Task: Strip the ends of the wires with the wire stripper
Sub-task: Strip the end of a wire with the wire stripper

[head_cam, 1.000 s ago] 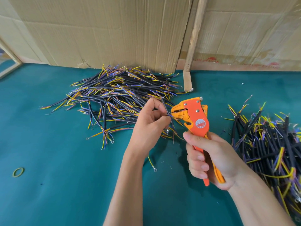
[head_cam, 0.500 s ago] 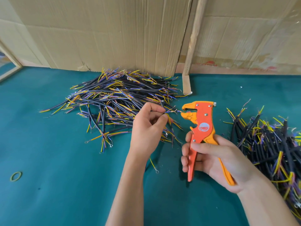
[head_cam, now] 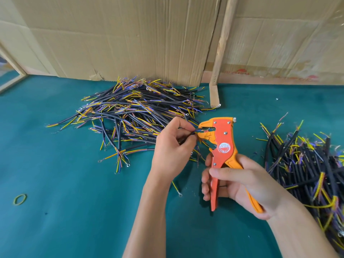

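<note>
Wire in hand: one cable [head_cam: 193,132] is being pinched between the thumb and fingers of the left hand [head_cam: 172,148], its coloured ends reaching into the mouth of the tool; its far end, with a ring terminal, is hanging below the wrist.
Wire stripper: one orange wire stripper [head_cam: 222,146] is standing nearly upright above the table, its head pointing left, level with the left fingertips and touching the wire ends.
Left hand: it is pinching the cable, fingers curled, just left of the stripper's head.
Right hand: the right hand [head_cam: 240,185] is wrapping around both handles, thumb lying across the front and fingers curling behind; the two handles are standing apart.
Wire piles: two heaps are lying on the table, the left pile [head_cam: 134,112] behind the left hand and the right pile [head_cam: 312,164] at the right edge; their cables are too many to count.
Table: one teal table [head_cam: 74,220] is carrying one rubber band [head_cam: 20,199] at the near left.
Backdrop: cardboard sheets [head_cam: 130,38] and one wooden strip [head_cam: 222,45] are standing behind.
</note>
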Tool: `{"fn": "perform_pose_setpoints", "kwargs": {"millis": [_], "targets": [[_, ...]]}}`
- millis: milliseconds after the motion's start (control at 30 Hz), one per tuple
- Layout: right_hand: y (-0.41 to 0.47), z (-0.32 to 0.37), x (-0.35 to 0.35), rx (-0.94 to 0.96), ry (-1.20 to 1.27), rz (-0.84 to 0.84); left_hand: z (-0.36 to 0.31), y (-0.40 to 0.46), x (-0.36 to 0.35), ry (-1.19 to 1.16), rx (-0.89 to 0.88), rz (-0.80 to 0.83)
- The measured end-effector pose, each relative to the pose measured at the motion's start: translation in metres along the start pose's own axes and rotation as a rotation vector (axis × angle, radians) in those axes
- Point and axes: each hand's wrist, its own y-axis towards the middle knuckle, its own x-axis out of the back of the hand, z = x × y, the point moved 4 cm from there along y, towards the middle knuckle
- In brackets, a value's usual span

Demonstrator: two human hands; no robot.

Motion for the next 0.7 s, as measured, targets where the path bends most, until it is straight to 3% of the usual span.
{"fn": "perform_pose_setpoints", "kwargs": {"millis": [700], "targets": [[0.0026,-0.0017,-0.0017,-0.006,-0.048,-0.047,-0.0014,0.0002,-0.0035,0.037,-0.048,0.028]]}}
